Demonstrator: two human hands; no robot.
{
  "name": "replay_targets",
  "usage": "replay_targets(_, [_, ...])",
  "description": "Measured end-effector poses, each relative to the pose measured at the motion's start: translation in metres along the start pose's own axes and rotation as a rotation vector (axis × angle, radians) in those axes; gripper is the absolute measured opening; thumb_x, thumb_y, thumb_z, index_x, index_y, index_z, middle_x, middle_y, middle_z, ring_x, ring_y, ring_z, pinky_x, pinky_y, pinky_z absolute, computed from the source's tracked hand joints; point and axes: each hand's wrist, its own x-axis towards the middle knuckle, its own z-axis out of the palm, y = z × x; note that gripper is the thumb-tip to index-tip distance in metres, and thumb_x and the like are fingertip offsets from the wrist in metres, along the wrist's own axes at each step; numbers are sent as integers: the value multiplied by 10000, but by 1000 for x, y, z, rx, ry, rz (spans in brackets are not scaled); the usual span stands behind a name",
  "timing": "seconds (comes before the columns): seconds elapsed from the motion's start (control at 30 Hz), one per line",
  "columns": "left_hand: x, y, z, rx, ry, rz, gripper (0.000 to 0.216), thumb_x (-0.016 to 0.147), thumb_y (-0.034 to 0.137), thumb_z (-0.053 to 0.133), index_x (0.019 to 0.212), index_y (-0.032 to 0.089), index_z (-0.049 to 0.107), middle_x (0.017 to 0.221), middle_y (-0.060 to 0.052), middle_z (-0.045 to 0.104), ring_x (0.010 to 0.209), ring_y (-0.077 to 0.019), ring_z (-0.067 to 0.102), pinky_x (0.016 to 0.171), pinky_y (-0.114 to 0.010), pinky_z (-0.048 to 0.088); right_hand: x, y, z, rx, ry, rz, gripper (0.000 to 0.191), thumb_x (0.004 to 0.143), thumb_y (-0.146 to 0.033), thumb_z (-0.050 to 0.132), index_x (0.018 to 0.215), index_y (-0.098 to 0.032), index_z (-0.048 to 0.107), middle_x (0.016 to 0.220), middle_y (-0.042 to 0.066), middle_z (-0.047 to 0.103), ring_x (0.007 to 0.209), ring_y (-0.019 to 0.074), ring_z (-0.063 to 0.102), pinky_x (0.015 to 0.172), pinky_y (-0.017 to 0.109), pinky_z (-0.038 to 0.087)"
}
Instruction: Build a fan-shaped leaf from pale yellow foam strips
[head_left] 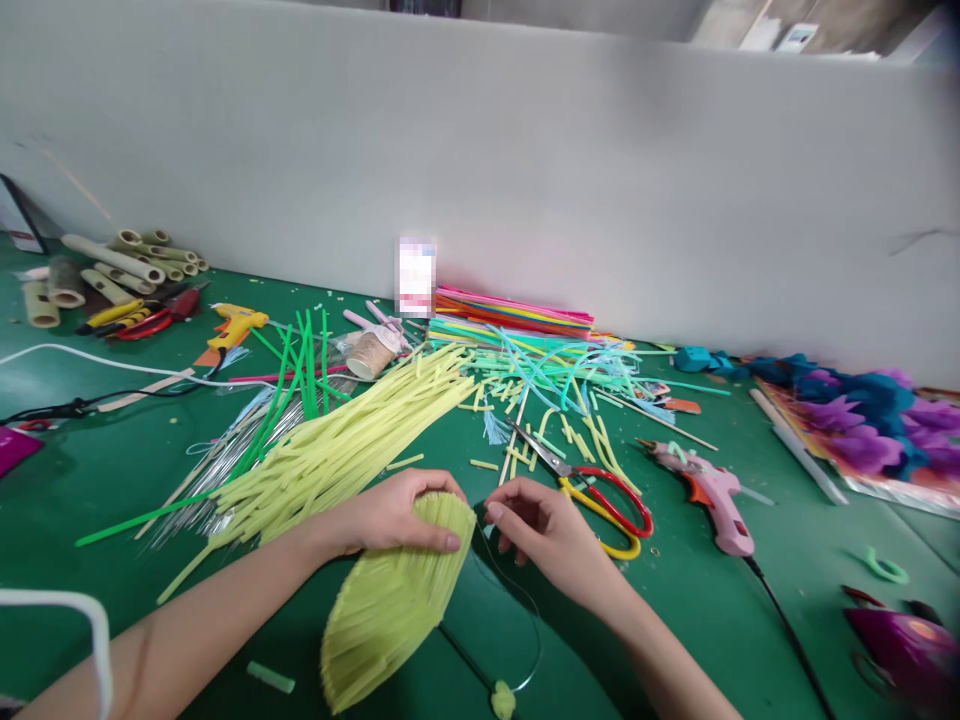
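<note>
My left hand (pixel 394 518) is closed round the upper end of a fan-shaped bundle of pale yellow-green straws (pixel 390 605), which lies on the green table (pixel 712 620). My right hand (pixel 544 530) is just right of the bundle's top, fingers pinched on a thin dark wire (pixel 525 610). The wire loops down across the table to a small yellow-green lump (pixel 502 700) near the front edge.
A heap of loose yellow-green straws (pixel 352 440) lies behind my left hand. Red and yellow scissors (pixel 600 495) and a pink glue gun (pixel 709 495) sit to the right. A yellow glue gun (pixel 232 325), a paper cup (pixel 371 352), coloured straws (pixel 510 315) and bamboo tubes (pixel 112 265) stand farther back.
</note>
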Motion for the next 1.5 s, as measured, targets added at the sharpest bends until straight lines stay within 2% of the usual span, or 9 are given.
replay_targets(0.23, [3,-5,3,-6,19,13,418,675,436,785,985,196,642,908,-11,642,875,-217,590,739,-258,436,2,3,11,44,-120,76,284,842,-435,623,820,-152,648,596,-17,608,503,94,559,450,184,432])
replay_targets(0.37, [4,-4,7,-80,86,21,284,802,438,667,920,180,650,851,-6,650,814,-181,595,721,-254,429,4,4,12,100,-151,99,296,835,-435,635,809,-141,650,702,21,683,534,85,578,490,184,439])
replay_targets(0.43, [5,-3,8,-94,119,48,244,820,409,651,867,170,659,848,-9,658,830,-178,599,749,-257,429,4,5,12,132,-140,99,299,826,-439,645,805,-141,644,734,28,691,562,95,595,499,190,443])
replay_targets(0.6, [5,-3,10,-91,153,32,208,805,365,672,826,158,677,800,-6,662,809,-175,600,741,-258,428,4,5,16,203,-99,122,293,809,-428,661,784,-138,625,672,9,665,581,113,619,528,208,461])
replay_targets(0.9, [6,-7,11,-169,144,-45,226,763,369,714,784,147,679,722,-4,667,718,-163,592,656,-263,405,1,1,25,266,-57,169,286,811,-406,650,773,-122,633,659,26,675,600,122,631,593,234,493])
replay_targets(1.17, [7,-8,10,-159,133,-53,234,751,379,721,776,150,680,703,5,653,702,-159,585,653,-272,407,1,0,28,226,-65,146,273,812,-406,630,783,-135,624,657,21,668,603,134,638,602,247,505])
replay_targets(1.33, [6,-3,11,-148,118,-15,231,781,392,697,813,163,682,784,2,660,780,-165,585,706,-259,402,1,-10,13,-23,-60,96,280,866,-432,547,795,-169,615,690,26,666,635,165,648,581,263,504])
replay_targets(1.4, [5,-3,10,-150,104,-10,253,794,417,686,836,168,677,767,8,635,757,-152,566,687,-245,385,-3,-14,-3,-218,10,42,271,889,-435,508,840,-194,621,730,27,670,683,181,652,612,280,508])
replay_targets(1.5, [4,-6,8,-167,56,-56,342,760,467,716,949,188,659,645,49,520,615,-115,481,567,-220,315,-14,-11,-36,-574,177,-18,239,897,-402,490,1002,-222,608,913,58,685,855,229,650,735,344,513])
